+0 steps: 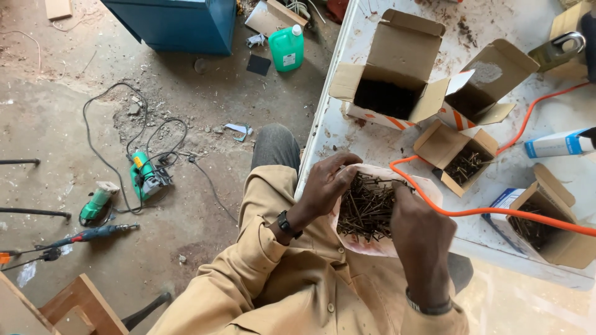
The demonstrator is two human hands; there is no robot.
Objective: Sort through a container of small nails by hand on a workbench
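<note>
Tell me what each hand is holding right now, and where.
Left hand grips the rim of the pale bag of screws; right hand holds its opposite edge.

A thin, translucent white plastic bag (379, 245) holds dark, matt metal screws (366, 208). Brown cardboard boxes (397, 68) with a dull, papery finish sit on the white counter (372, 142), its painted surface scuffed and rust-stained. A smooth orange plastic-coated cable (496, 212) crosses it. The grey concrete floor (186, 217) looks rough and dusty.

Bag (372, 245) bottom — behind right hand (422, 239)
</note>
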